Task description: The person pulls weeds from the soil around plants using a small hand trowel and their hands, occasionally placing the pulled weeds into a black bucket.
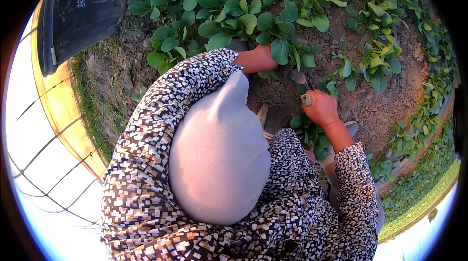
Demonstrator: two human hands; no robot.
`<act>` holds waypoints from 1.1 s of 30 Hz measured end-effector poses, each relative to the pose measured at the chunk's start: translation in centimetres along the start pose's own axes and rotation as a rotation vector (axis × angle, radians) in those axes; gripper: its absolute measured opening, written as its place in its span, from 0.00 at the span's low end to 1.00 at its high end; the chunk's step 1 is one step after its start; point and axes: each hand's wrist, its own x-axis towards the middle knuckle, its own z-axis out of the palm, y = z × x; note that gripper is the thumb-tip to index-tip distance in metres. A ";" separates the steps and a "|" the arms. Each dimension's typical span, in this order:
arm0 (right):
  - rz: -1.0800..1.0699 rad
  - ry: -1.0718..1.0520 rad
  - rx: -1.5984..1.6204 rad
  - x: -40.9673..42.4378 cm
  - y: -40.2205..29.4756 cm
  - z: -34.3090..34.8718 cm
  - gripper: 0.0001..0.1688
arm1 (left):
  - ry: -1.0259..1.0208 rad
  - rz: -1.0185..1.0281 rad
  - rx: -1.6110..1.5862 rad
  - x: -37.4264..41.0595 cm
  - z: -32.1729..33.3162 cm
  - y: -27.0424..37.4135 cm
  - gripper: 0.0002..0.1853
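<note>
Among the broad leaves of a leafy green plant (280,49) is my left hand (261,58), its fingers hidden by the foliage. Whether it grips the stem cannot be seen. To the right and nearer my body, my right hand (321,106) is closed around a tool handle (306,100) whose rough, pale brown end points up and left. The tool's other end is out of sight. Brown soil (272,91) lies between the two hands. Several green leaves (310,131) hang below my right hand, close to my patterned clothing.
A black plastic bucket (82,23) bearing writing is at upper left. More leafy greens (234,8) grow ahead and to the right. Part of a shoe (351,128) shows beside my right wrist. A large pale cloth-covered shape (219,155) blocks the lower middle. Thin dark bars (49,138) cross the left side.
</note>
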 end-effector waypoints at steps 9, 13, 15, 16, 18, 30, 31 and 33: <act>-0.082 -0.017 -0.001 -2.4 0.2 -2.1 0.08 | -0.148 -0.239 -0.489 -5.5 -3.9 2.6 0.21; -0.135 0.026 0.116 -1.4 -1.5 -2.5 0.09 | 0.110 -0.655 -0.376 -7.5 -7.4 0.2 0.21; -0.152 0.057 0.170 0.0 -3.0 -2.5 0.09 | 0.084 -0.602 -0.181 -7.5 -8.0 -0.8 0.24; -0.152 0.074 0.191 0.7 -3.8 -2.4 0.09 | 0.047 -0.570 -0.081 -7.3 -8.1 -1.2 0.26; -0.149 0.116 0.219 2.4 -5.3 -2.2 0.09 | -0.033 -0.600 -0.008 -6.7 -7.6 -1.6 0.28; 0.024 0.005 0.203 9.0 -8.5 -0.1 0.12 | 0.096 -0.547 0.162 -5.2 -6.3 -3.6 0.17; 0.062 -0.009 0.217 9.1 -8.7 0.3 0.12 | 0.080 -0.547 0.160 -5.1 -6.3 -3.6 0.16; 0.117 0.003 0.268 9.0 -9.0 1.0 0.13 | 0.070 -0.548 0.150 -5.1 -6.5 -3.5 0.16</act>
